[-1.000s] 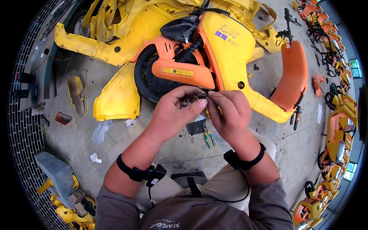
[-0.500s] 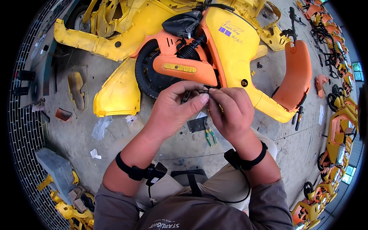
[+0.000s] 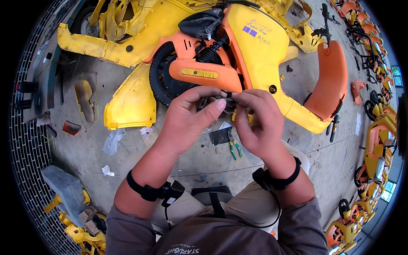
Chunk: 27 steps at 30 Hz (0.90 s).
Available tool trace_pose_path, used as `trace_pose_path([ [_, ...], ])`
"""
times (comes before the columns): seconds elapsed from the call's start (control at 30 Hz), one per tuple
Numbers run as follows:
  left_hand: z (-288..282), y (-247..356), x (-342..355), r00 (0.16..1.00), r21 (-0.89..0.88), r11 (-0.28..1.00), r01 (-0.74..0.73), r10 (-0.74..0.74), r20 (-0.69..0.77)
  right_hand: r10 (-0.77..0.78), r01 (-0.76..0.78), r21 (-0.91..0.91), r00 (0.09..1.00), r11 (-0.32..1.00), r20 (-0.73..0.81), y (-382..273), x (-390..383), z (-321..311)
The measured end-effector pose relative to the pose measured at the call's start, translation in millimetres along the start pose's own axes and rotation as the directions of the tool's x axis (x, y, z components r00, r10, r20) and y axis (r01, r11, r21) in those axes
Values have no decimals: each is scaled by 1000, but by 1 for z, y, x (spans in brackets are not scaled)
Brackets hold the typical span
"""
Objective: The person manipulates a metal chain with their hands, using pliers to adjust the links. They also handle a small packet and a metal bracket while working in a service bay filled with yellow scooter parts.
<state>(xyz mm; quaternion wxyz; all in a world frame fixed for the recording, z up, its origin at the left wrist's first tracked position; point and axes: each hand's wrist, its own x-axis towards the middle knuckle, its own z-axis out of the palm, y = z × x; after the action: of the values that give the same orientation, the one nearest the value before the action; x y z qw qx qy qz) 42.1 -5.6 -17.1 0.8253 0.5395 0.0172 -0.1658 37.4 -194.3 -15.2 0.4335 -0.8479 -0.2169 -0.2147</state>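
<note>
black part (image 3: 230,103) is pinched in left hand (image 3: 186,121), right hand (image 3: 264,121) touching, its grip unclear.

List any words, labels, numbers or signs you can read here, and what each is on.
Lettering located, not copied:
Dark script and purple characters: yellow scooter panel.
White lettering: dark shirt; finer line beside it too small.
White label: black wrist device; too small to read.
Small dark part: none legible.

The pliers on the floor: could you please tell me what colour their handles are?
The pliers' handles are green and yellow, best seen in the head view.
</note>
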Motion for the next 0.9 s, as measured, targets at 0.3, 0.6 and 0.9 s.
trace_pose_path([
  [0.3,-2,-9,2,997,115,991,-68,65,32,296,-334,334,942,881,161,-3,0,-5],
  [0.6,1,-10,3,997,184,980,-74,71,24,238,-264,298,964,917,121,2,0,-7],
  [0.9,0,-11,3,998,192,979,-63,59,27,225,-255,302,966,918,130,3,0,-7],
])
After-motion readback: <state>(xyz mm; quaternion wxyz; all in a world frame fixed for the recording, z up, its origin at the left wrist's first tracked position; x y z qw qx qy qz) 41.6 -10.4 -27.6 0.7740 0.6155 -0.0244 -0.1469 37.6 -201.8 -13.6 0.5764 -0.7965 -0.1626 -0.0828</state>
